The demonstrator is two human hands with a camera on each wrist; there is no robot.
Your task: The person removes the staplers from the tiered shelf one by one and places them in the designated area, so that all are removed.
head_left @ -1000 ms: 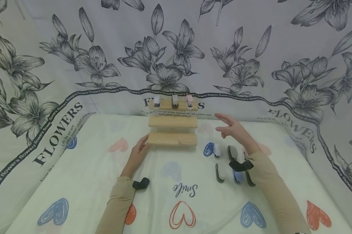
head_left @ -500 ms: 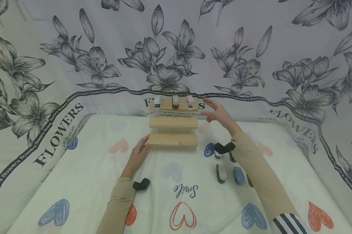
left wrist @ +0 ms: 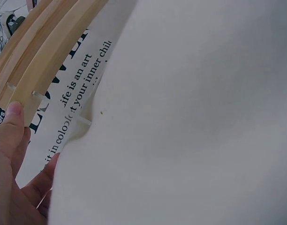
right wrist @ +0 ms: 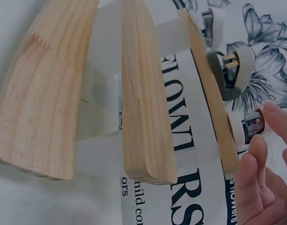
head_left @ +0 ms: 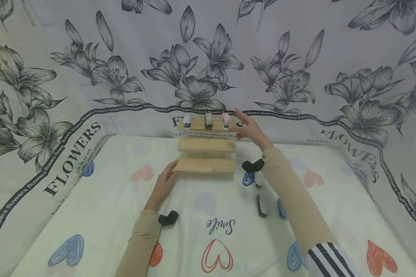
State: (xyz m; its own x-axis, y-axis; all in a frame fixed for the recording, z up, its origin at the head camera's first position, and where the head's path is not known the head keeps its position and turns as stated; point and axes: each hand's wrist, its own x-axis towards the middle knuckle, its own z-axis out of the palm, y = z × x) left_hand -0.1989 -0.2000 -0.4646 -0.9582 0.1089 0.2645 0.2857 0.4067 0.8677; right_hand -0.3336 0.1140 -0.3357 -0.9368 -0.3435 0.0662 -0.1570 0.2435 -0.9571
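A three-tier wooden rack (head_left: 206, 145) stands at the back of the table. My left hand (head_left: 165, 182) grips the left end of its lowest plank, thumb on the wood in the left wrist view. Along the top plank sit a white stapler (head_left: 187, 121), a grey stapler (head_left: 208, 120) and a pink stapler (head_left: 226, 120). Beside that plank's right end is my right hand (head_left: 250, 130), its fingers spread. In the right wrist view its fingertips (right wrist: 258, 144) are right at the pink stapler (right wrist: 250, 125), with nothing held.
On the table right of the rack lie a white stapler (head_left: 258, 180), a grey stapler (head_left: 261, 206) and a blue stapler (head_left: 282, 209), partly covered by the right sleeve. A flower-printed cloth (head_left: 280, 46) hangs close behind the rack.
My right hand has moved left and away from me, from above the loose staplers to the top plank's right end. The left hand stays on the rack.
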